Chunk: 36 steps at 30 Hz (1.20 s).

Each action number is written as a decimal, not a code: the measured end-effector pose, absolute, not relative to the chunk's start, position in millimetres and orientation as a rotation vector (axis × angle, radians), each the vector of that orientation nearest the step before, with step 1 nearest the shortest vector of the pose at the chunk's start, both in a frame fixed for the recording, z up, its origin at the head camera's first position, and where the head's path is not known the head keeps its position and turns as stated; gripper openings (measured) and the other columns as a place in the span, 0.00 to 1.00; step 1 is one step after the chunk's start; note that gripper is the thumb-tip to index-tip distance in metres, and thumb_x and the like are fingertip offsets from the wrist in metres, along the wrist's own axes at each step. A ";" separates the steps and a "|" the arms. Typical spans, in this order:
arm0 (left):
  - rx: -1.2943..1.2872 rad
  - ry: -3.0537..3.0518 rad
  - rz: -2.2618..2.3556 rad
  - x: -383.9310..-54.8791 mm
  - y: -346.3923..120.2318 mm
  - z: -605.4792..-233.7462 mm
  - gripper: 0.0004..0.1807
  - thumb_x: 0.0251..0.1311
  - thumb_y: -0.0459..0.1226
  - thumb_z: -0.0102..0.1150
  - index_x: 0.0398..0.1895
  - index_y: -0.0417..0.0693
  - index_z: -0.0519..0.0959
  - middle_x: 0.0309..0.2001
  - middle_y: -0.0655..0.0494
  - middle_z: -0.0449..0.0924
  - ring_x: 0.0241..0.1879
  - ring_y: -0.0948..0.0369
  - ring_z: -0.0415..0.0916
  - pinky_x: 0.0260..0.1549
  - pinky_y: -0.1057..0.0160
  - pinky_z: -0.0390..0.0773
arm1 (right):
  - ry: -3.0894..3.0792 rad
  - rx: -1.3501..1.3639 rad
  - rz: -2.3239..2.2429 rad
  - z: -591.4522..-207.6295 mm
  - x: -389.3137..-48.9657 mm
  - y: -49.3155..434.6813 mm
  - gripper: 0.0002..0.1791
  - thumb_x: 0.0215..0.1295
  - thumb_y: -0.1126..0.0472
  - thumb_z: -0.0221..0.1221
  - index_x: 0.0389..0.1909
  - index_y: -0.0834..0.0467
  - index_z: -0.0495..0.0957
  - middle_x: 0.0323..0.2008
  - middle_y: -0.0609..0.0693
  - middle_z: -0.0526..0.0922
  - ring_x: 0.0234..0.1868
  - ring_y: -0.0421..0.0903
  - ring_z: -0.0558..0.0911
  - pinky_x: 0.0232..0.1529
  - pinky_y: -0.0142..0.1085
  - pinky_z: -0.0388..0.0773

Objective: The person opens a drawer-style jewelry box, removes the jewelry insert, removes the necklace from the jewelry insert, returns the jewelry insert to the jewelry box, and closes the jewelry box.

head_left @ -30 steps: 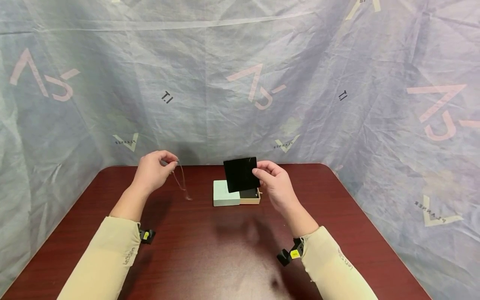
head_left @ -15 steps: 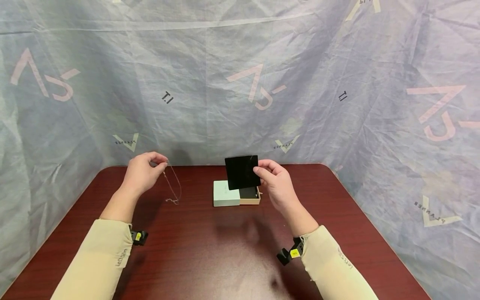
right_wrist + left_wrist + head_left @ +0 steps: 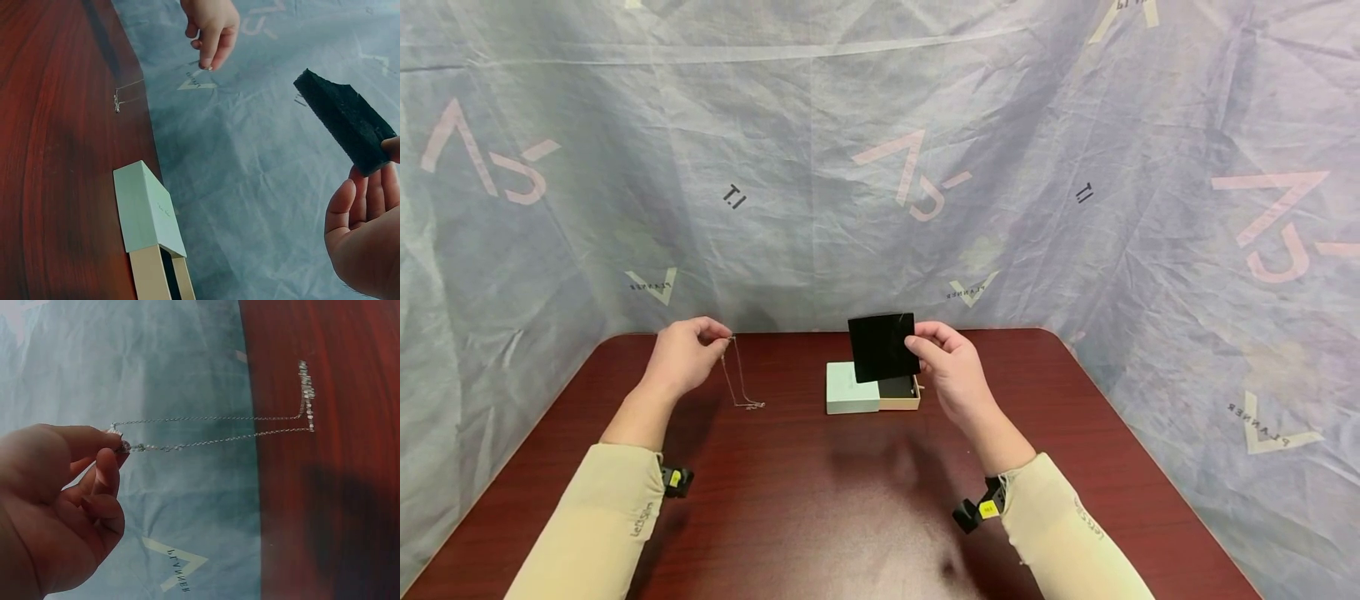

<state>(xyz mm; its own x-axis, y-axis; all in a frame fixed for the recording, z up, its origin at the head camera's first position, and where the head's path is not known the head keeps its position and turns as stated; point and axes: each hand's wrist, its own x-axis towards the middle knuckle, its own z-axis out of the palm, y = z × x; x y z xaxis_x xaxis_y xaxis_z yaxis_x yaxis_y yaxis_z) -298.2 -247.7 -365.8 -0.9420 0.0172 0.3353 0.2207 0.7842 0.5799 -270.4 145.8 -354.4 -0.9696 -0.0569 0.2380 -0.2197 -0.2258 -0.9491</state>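
My left hand (image 3: 683, 357) pinches one end of a thin silver chain necklace (image 3: 206, 419) between thumb and fingertips. The chain hangs down in a narrow loop, and its lower part lies gathered on the tabletop (image 3: 805, 500). On the right, my right hand (image 3: 953, 371) holds a black square foam pad (image 3: 882, 348) by its edge, thumb on the near face. Behind and below the pad is a mint-green box (image 3: 852, 396) with its cream drawer (image 3: 899, 402) partly slid out to the right. The pad hides part of the box in the head view.
A grey-blue cloth curtain (image 3: 812, 208) with printed letters encloses the back and both sides of the reddish-brown wooden table. Black wrist cameras sit at both cuffs. A small tab sticks out from the drawer's right end.
My left hand has moved left, then lowered slightly, and the hanging necklace's lower end now rests on the table. The right hand and the foam pad have hardly moved.
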 end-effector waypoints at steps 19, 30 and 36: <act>-0.162 -2.916 -0.903 -312.1 -247.4 -422.5 0.10 0.72 0.31 0.65 0.52 0.36 0.87 0.43 0.40 0.90 0.42 0.46 0.87 0.43 0.47 0.85 | -1.892 0.325 2.359 -357.1 -271.2 146.8 0.11 0.72 0.71 0.64 0.37 0.50 0.84 0.27 0.40 0.81 0.28 0.36 0.74 0.32 0.25 0.72; -0.040 -3.070 -0.881 -314.5 -247.4 -438.3 0.13 0.67 0.31 0.68 0.53 0.37 0.86 0.41 0.45 0.90 0.38 0.51 0.85 0.39 0.50 0.83 | -1.898 0.320 2.362 -356.4 -270.8 146.5 0.09 0.72 0.71 0.64 0.38 0.52 0.84 0.26 0.40 0.80 0.27 0.36 0.73 0.30 0.25 0.71; -0.048 -3.083 -0.859 -312.8 -247.9 -437.8 0.12 0.68 0.31 0.66 0.52 0.37 0.86 0.41 0.45 0.91 0.38 0.51 0.86 0.40 0.48 0.84 | -1.893 0.312 2.357 -354.9 -270.7 147.1 0.08 0.72 0.70 0.64 0.39 0.53 0.84 0.27 0.40 0.80 0.27 0.36 0.73 0.31 0.25 0.72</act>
<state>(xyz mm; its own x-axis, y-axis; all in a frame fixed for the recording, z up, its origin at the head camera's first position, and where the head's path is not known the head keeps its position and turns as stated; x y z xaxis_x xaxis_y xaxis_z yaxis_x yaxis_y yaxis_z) -312.8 -247.9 -437.8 -0.9978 0.0446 -0.0492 0.0127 0.8556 0.5174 -270.7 147.1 -354.9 -0.9737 -0.0481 0.2225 -0.2069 -0.2209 -0.9531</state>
